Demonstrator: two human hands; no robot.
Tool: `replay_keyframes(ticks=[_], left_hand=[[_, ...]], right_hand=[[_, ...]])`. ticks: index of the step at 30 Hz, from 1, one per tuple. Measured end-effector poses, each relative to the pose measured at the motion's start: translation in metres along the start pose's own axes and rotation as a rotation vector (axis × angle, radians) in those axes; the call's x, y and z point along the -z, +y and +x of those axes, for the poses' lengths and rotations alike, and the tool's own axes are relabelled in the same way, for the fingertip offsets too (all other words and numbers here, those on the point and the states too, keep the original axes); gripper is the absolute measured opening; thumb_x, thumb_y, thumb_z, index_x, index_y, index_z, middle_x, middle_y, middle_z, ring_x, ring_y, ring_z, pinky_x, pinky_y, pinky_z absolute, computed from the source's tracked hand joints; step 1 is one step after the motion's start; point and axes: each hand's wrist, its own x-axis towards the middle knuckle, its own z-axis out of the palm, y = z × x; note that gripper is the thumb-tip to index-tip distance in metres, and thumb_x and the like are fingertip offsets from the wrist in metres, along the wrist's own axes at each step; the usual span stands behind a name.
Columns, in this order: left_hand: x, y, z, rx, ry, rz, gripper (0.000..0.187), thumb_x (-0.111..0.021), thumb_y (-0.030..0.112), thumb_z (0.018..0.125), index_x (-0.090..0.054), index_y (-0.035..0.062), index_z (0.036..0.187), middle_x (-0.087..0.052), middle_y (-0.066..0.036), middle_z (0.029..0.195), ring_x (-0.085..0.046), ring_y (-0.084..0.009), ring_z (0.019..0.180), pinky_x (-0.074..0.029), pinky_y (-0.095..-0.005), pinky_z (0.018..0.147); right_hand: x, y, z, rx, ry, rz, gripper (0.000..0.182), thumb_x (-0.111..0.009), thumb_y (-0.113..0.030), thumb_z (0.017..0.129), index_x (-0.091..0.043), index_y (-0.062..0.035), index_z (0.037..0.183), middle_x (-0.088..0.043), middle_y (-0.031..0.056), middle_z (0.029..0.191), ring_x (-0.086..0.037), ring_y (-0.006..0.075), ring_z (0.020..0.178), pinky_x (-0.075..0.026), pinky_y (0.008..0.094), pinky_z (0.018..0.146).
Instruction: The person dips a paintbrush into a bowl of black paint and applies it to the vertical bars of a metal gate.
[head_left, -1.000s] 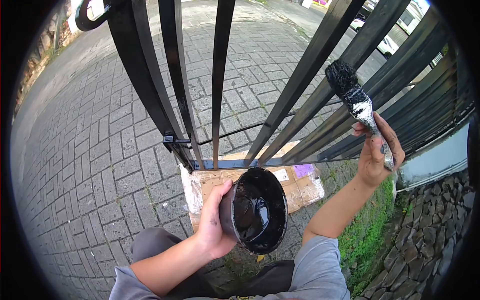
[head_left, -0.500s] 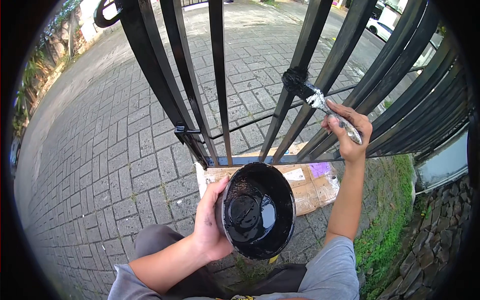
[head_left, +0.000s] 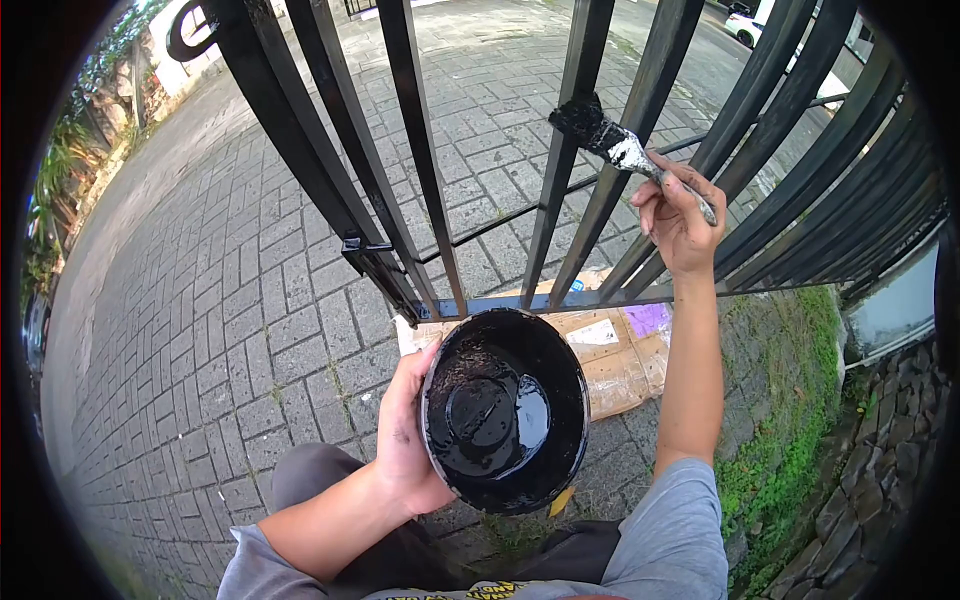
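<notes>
My left hand [head_left: 405,440] is wrapped round the side of a black paint bucket [head_left: 470,365], tilted so its inside faces me. Glossy black paint [head_left: 490,425] lies in its bottom. In my right hand [head_left: 685,215] is a paintbrush [head_left: 630,152], gripped by its handle, with white smears on its metal band. The brush's black bristles lie against a dark upright bar of the metal gate [head_left: 562,180]. Paint smudges mark the fingers of my right hand.
Under the gate's bottom rail lies flattened cardboard [head_left: 615,375] with a purple patch. Grey paving bricks [head_left: 250,290] spread to the left and beyond the bars. Grass [head_left: 790,420] and a stone wall edge [head_left: 880,470] run along the right. A white car [head_left: 742,30] stands far off.
My right hand has moved the brush up along the bar and slightly left. The bucket appears slightly higher and further left, still in my left hand. The view has shifted a little.
</notes>
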Motion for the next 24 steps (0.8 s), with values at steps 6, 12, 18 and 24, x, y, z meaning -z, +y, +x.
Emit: replay_keyframes(ticks=[6,12,18,24], left_hand=[[0.002,-0.003,0.005,0.009,-0.027,0.005,0.057,-0.047,0.056,0.1,-0.064,0.01,0.128,-0.069,-0.01,0.124,-0.067,-0.0256,0.111,-0.053,-0.0451,0.099],[0.0,-0.009,0.008,0.017,-0.053,0.009,0.057,-0.048,0.056,0.099,-0.063,0.0106,0.129,-0.068,-0.01,0.125,-0.066,-0.0256,0.112,-0.052,-0.0453,0.099],[-0.002,-0.01,0.009,0.008,-0.004,0.03,0.054,-0.048,0.055,0.1,-0.063,0.0116,0.129,-0.068,-0.01,0.125,-0.066,-0.0254,0.113,-0.052,-0.0455,0.1],[0.001,-0.011,0.011,-0.017,-0.022,0.054,0.053,-0.049,0.055,0.099,-0.063,0.0127,0.129,-0.068,-0.009,0.126,-0.065,-0.0245,0.114,-0.052,-0.0456,0.099]], right_hand=[[0.006,-0.027,-0.01,-0.198,-0.154,-0.52,0.029,-0.066,-0.01,0.094,-0.071,0.0131,0.111,-0.072,0.016,0.075,-0.064,0.0139,0.055,-0.045,0.0227,0.044],[-0.035,-0.059,-0.009,0.164,-0.052,-0.462,0.031,-0.065,-0.01,0.095,-0.07,0.0115,0.117,-0.072,0.0183,0.076,-0.063,0.0142,0.055,-0.047,0.024,0.046],[-0.027,-0.029,-0.015,0.172,-0.071,-0.544,0.016,-0.066,0.0,0.089,-0.072,0.0106,0.1,-0.069,0.012,0.072,-0.065,0.0119,0.058,-0.05,0.0256,0.054],[-0.041,-0.061,-0.021,0.184,-0.282,-0.868,0.018,-0.073,0.0,0.078,-0.071,0.0093,0.093,-0.066,0.0152,0.067,-0.067,0.0213,0.056,-0.052,0.0297,0.056]])
